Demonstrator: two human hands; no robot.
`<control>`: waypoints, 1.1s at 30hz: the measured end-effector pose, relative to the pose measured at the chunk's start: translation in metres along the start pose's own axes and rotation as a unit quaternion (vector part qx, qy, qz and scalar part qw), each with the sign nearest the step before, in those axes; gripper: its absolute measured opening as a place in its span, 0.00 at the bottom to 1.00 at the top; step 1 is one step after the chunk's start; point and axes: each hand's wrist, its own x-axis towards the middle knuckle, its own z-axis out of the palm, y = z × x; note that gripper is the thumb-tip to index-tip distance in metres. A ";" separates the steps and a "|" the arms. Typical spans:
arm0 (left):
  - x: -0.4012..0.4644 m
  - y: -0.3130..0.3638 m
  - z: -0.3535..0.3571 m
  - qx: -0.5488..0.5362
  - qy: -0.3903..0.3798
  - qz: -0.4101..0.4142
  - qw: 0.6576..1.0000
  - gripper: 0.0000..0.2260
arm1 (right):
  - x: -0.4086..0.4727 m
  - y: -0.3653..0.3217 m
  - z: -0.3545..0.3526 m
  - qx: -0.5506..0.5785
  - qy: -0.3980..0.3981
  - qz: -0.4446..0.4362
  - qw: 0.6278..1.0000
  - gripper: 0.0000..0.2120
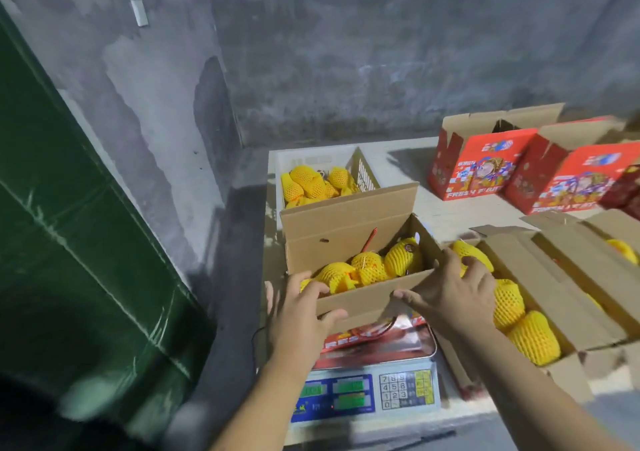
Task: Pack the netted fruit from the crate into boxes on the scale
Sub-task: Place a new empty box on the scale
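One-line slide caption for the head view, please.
Both hands, left hand and right hand, grip the open box of netted fruit over the scale.

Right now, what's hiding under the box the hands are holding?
Under the box sits the scale, with its keypad and green display showing. The box covers most of the weighing tray, so anything lying there cannot be seen.

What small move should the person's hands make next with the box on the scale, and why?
Probably fold the near flap shut. Both the left hand and right hand already grip the near flap of the box on the scale, and netted fruit already lies inside.
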 end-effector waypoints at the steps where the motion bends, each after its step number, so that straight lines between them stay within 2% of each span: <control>1: -0.002 0.002 -0.002 0.024 -0.001 -0.002 1.000 0.22 | -0.004 -0.001 0.001 -0.002 0.004 -0.007 1.000 0.58; 3: -0.006 0.007 -0.007 0.035 -0.005 -0.020 0.999 0.24 | -0.015 -0.005 0.007 -0.002 0.007 -0.035 0.999 0.54; 6: -0.019 0.017 -0.013 0.009 0.030 -0.009 0.999 0.20 | -0.034 -0.014 0.011 0.030 -0.027 -0.099 0.994 0.45; 11: -0.035 0.027 -0.022 -0.080 0.051 0.012 0.995 0.17 | -0.052 -0.018 -0.006 0.074 -0.090 -0.184 0.976 0.33; 15: -0.046 0.028 -0.030 -0.155 0.052 -0.005 0.987 0.14 | -0.062 -0.013 -0.024 0.171 -0.093 -0.232 0.953 0.23; 20: -0.058 0.036 -0.046 -0.174 0.046 -0.012 0.984 0.12 | -0.074 -0.011 -0.033 0.244 -0.065 -0.292 0.923 0.13; 25: -0.071 0.034 -0.057 -0.200 0.057 -0.032 0.978 0.10 | -0.081 -0.010 -0.041 0.295 -0.068 -0.276 0.912 0.13; 33: -0.083 0.025 -0.062 -0.210 0.052 -0.058 0.975 0.11 | -0.086 -0.001 -0.032 0.268 -0.083 -0.280 0.918 0.17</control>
